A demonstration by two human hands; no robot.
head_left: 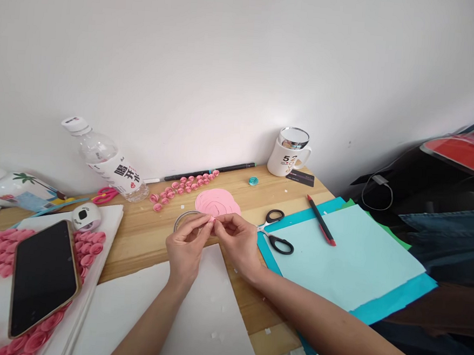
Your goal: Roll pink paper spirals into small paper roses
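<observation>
My left hand [189, 243] and my right hand [237, 240] meet over the middle of the table, fingertips pinched together on a small pink paper piece [212, 219]. Most of that piece is hidden by my fingers, so its exact shape is unclear. Just beyond lie pink paper spiral cutouts [218, 200]. A roll of tape [179, 219] sits partly behind my left hand. Black-handled scissors [274, 231] rest right of my right hand, blades partly covered by it. Small rolled pink paper roses [183, 184] stand in rows behind, and one teal paper rose [253, 181] sits apart.
White board [195, 310] lies under my wrists. At left, a phone [45, 277] rests on a sheet with pink roses [89, 248], near a water bottle [112, 160]. At right are blue paper sheets [349, 255], a pen [321, 221] and a mug [286, 155].
</observation>
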